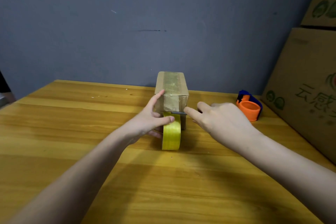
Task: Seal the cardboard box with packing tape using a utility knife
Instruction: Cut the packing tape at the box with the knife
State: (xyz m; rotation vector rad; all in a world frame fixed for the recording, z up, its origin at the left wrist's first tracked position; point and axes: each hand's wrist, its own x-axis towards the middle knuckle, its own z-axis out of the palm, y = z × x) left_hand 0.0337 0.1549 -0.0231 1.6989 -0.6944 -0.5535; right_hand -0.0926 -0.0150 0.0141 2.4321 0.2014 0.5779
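Observation:
A small cardboard box (171, 87) stands on the wooden table (72, 132), with a strip of clear tape running over its top and down its near face. A yellow tape roll (171, 133) stands on edge right in front of it, its tape running up to the box. My left hand (154, 120) grips the roll, thumb across its top and index finger up against the box's left side. My right hand (216, 118) holds a utility knife whose thin grey blade (179, 113) lies across the tape at the box's near face. The knife handle is hidden under that hand.
An orange and blue tape dispenser (250, 104) sits on the table to the right. Large printed cardboard cartons (305, 85) are stacked along the right edge. A grey wall (127, 23) rises behind the table.

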